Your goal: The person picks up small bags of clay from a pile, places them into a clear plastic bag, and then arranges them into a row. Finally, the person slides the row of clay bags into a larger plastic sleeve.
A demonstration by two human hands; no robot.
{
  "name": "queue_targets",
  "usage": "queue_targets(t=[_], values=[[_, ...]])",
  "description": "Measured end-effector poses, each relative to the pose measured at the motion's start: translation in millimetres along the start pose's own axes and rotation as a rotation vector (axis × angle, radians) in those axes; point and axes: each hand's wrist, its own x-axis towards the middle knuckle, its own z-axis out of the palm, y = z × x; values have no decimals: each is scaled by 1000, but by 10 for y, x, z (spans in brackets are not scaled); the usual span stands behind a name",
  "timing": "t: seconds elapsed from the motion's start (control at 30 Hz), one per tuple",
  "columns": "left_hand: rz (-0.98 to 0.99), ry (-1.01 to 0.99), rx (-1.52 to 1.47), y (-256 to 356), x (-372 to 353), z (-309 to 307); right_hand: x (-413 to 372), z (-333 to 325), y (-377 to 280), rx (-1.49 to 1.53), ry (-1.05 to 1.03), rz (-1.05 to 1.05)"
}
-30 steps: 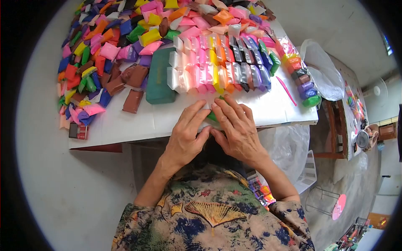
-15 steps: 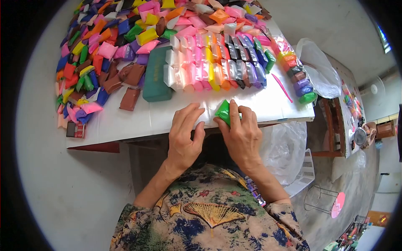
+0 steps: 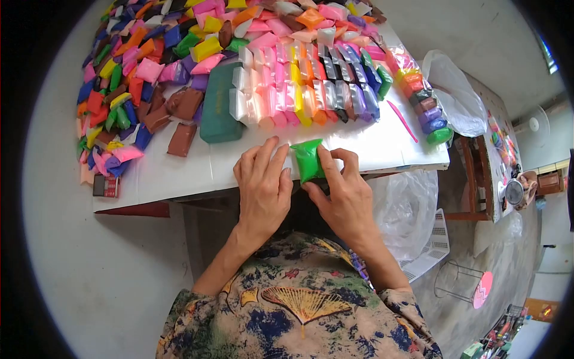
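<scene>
Right hand (image 3: 345,194): fingers clasp green packet (image 3: 308,160) above counter (image 3: 197,173) edge.
Left hand (image 3: 261,188): flat, fingers spread, at packet's 9 o'clock.
Dark green case (image 3: 218,110): 11 o'clock.

Left hand (image 3: 263,188) flat, fingers straight; right hand (image 3: 348,194) close beside it, fingers in a pinch

One head-worn camera looks forward and steeply down, close over the left hand (image 3: 263,186), right hand (image 3: 348,194) and table (image 3: 179,172) edge.
</scene>
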Motion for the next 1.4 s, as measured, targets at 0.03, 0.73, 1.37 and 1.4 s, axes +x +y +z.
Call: queue_targets(t=[0.03, 0.73, 1.37, 1.4], values=[[-20, 15, -11, 5, 15, 5, 15, 36, -3, -19, 15, -4], [265, 69, -24, -7, 12, 6, -13, 146, 245, 152, 241, -199], [544, 252, -69, 92, 51, 152, -92, -35, 90, 481, 254, -28], [548, 257, -81, 112, 66, 166, -83, -84, 79, 443, 262, -65]])
